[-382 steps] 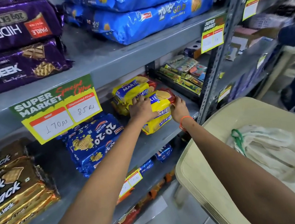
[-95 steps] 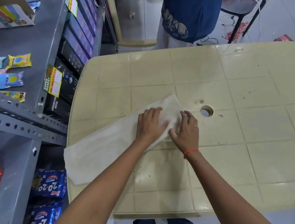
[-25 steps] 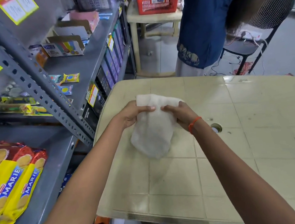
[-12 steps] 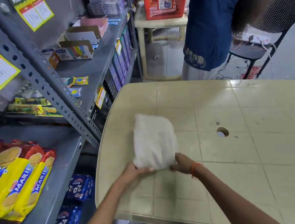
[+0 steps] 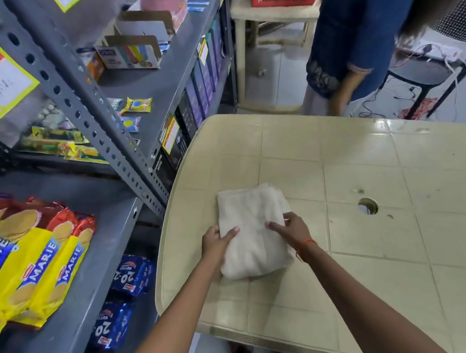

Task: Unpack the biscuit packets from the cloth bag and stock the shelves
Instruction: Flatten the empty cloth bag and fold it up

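L hand [image 5: 215,247], R hand [image 5: 294,233], 1 cloth bag [image 5: 249,215]

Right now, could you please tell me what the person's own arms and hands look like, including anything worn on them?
Both arms are bare, with no sleeves or gloves in view. The right hand has a thin orange-red thread tied round its wrist. The left hand has nothing at its wrist. I can make out no ring on the fingers.
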`<state>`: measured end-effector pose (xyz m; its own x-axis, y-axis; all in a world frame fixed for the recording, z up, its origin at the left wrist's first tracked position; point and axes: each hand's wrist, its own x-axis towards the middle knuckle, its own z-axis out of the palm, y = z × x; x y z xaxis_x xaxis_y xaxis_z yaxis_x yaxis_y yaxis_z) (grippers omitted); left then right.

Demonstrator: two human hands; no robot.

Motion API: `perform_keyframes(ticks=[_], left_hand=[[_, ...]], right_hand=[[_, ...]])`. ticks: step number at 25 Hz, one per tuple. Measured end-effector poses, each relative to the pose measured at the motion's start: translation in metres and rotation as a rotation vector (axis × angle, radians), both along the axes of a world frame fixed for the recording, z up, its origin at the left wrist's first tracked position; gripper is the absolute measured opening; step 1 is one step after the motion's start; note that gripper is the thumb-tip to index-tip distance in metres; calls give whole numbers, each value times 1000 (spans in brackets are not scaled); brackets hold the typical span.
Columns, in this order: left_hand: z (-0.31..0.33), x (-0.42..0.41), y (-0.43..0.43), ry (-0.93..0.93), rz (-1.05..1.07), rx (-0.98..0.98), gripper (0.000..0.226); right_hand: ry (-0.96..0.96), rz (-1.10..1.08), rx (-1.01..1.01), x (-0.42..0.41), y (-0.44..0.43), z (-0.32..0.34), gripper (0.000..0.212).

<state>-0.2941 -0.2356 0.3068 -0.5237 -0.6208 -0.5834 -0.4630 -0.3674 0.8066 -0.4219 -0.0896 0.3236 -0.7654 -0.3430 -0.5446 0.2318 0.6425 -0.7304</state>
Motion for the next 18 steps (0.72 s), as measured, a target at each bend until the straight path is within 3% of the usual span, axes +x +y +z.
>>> perform_keyframes(ticks=[3,6,8,10,12,15,18], left_hand=[[3,-14,-2,30,11,-16,40],[5,-21,-3,197,-7,183,23],[1,-27,-4,184,-17,193,18],[-4,-32,-5,74,-23,81,12],[-10,-36,-6,-10,-71,-35,17],[-14,-35,-6,-59,-104,-175,29],[-14,-29,-7,-67,-32,-295,37]], right_hand=[[-97,-9,-121,-4,-8,2,30],[-290,-150,-347,-13,-8,8,13],[-159,-120,-256,-23,-10,10,19],[106,18,58,-28,-13,3,23],[184,82,242,-26,-19,-5,32],[206,48,177,-18,-26,-9,31],[346,60,94,-10,-33,-7,13]])
